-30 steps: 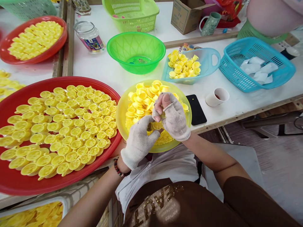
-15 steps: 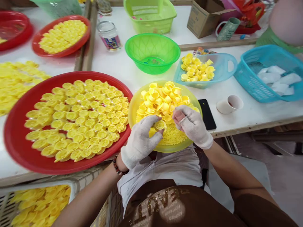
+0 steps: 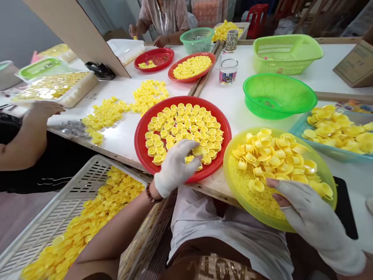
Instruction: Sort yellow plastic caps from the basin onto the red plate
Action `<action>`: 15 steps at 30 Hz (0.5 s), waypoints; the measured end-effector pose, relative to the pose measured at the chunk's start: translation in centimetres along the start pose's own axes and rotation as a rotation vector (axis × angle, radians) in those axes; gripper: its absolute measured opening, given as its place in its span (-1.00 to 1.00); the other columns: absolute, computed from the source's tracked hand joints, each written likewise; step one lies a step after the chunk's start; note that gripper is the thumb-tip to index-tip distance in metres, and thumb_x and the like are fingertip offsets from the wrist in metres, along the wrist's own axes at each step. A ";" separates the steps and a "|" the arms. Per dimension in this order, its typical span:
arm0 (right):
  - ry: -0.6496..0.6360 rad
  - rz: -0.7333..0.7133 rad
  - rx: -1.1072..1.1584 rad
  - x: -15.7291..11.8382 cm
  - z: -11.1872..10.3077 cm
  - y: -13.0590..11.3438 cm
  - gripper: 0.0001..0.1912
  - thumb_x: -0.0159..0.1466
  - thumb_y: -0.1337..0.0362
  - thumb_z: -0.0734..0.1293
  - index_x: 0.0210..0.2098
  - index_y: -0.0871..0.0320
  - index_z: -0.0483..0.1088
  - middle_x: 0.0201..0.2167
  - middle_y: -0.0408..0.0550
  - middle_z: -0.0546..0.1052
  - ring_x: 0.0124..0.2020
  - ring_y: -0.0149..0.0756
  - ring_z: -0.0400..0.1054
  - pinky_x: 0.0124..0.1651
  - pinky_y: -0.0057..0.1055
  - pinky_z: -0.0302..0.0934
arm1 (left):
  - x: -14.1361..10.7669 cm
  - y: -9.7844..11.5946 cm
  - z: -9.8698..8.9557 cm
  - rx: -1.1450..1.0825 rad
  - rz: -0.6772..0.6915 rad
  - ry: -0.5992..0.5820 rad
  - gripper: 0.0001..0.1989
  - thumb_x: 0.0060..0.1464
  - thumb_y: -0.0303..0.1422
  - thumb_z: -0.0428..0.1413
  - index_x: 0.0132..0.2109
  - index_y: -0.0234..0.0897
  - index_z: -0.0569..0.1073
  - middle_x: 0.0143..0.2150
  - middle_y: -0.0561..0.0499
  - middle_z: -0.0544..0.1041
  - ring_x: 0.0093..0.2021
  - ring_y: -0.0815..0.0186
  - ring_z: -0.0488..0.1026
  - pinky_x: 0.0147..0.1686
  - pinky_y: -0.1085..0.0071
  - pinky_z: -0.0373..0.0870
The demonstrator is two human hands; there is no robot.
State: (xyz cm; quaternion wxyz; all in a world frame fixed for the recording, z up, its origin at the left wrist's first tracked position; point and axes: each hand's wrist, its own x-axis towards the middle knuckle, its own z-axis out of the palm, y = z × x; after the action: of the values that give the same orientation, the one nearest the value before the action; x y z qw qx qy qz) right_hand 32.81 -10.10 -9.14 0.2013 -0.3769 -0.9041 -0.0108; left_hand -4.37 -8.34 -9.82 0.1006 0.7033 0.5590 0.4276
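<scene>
My left hand (image 3: 178,165), in a white glove with bare fingertips, pinches a yellow cup piece (image 3: 199,151) over the near right part of the red tray (image 3: 142,155). Rows of round yellow pieces (image 3: 181,124) lie on that tray. My right hand (image 3: 305,217), gloved the same way, is at the yellow bowl (image 3: 230,182), its thumb and fingers apart beside the heap of yellow cup pieces (image 3: 274,155). Nothing shows between those fingers. Small yellow bits (image 3: 259,202) cover the near side of the bowl.
A green bowl (image 3: 276,95) and a blue basket (image 3: 335,155) of yellow pieces stand behind the yellow bowl. A white crate (image 3: 67,186) of yellow pieces is at lower left. A black phone (image 3: 345,206) lies at right. Another person's arm (image 3: 32,128) reaches in from the left.
The view has swung left. My left hand has carried its yellow piece from the yellow bowl to above the red tray. My right hand has opened and remains by the yellow bowl.
</scene>
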 end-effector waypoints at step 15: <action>0.153 -0.013 -0.060 -0.5 1.4 -0.1 -0.60 0.42 0.35 0.30 0.23 0.10 0.36 -0.10 0.00 0.63 -0.15 -0.09 0.56 -0.01 -0.13 0.38 | 4.1 -15.5 -7.3 0.487 -0.220 0.142 -0.71 0.16 -0.27 0.12 -0.03 -0.29 0.56 -0.13 -0.15 0.62 -0.21 0.18 0.50 -0.15 0.26 0.44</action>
State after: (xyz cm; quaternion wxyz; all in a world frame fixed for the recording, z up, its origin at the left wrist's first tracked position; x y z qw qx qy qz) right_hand 32.52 -10.27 -10.64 0.2584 -0.3750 -0.8877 -0.0678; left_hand -20.44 -1.72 -12.96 -0.0649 0.6099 0.7240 0.3156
